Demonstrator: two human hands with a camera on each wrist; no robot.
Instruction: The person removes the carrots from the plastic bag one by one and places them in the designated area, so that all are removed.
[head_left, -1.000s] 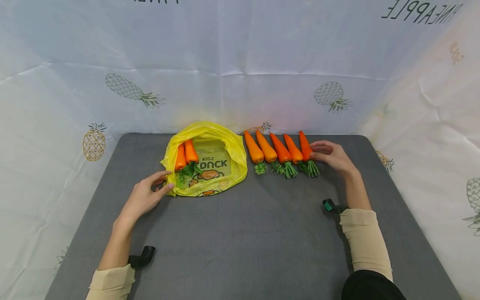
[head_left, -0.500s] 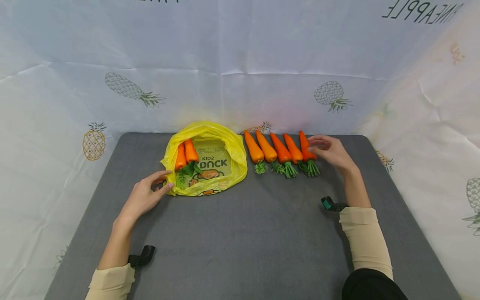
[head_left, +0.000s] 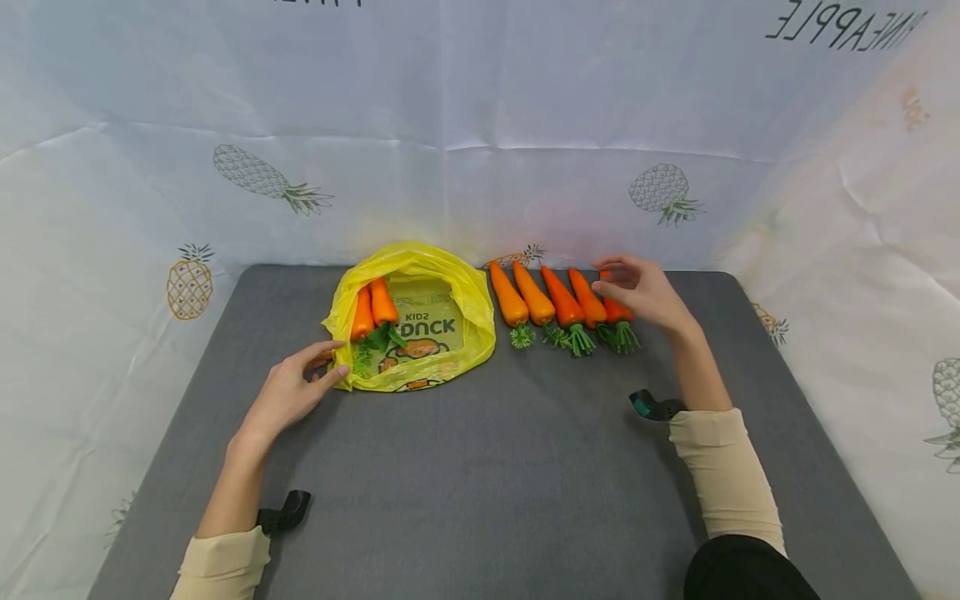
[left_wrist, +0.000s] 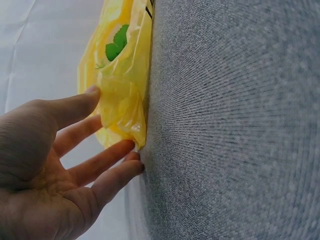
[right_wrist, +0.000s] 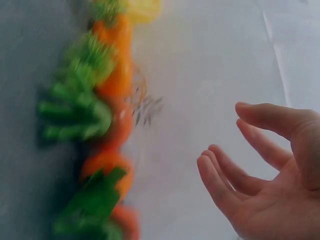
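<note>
A yellow plastic bag lies with its mouth wide at the back left, two orange carrots with green tops inside it. My left hand is at the bag's left edge, thumb and fingers spread apart; in the left wrist view its fingertips touch the yellow plastic. To the bag's right, several carrots lie side by side, tips toward the back and leafy tops toward the front. Above the rightmost carrot hovers my right hand, covering part of it. That hand's fingers are apart with nothing between them.
Everything lies on a grey tabletop. Right behind its back edge hangs a white curtain printed with pineapples, which also runs along both sides. Each wrist wears a black camera mount.
My right hand has left the side of the rightmost carrot, rising and moving back and left over it. The left hand, the bag and the carrots stay where they were.
</note>
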